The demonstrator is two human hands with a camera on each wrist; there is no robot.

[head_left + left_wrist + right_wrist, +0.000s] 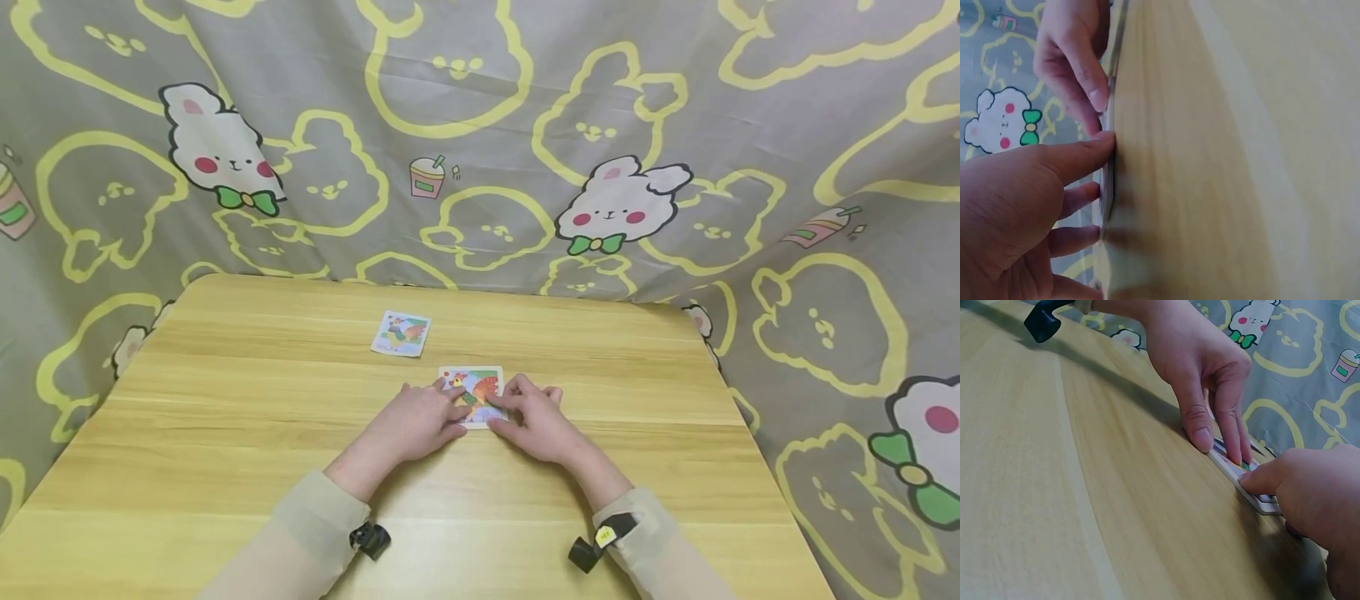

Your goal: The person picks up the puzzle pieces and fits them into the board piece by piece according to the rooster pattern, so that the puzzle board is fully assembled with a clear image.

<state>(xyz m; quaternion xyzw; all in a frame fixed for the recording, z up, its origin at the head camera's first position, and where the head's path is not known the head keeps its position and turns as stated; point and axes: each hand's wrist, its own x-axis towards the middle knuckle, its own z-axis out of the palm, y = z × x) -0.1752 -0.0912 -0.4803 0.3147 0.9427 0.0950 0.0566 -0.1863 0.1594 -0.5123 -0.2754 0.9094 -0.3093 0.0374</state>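
Observation:
A flat, pale-rimmed picture board (482, 423) with a colourful bird, perhaps a hen, lies on the wooden table between both hands. My left hand (423, 421) rests fingertips on its left part, with the thumb at the near edge. From the other side, my right hand (536, 421) touches the picture with its index finger and sets its thumb at the near rim. Seen edge-on in the left wrist view, the board (1109, 181) is thin. Both hands cover parts of the picture, and I cannot tell whether a loose piece lies under the fingers.
Farther back and a little left lies a small square card (401, 333) with a similar bird picture. The wooden table (225, 400) ends at a grey patterned curtain (480, 225) behind and at the sides. Black straps with small devices (371, 540) sit on both wrists.

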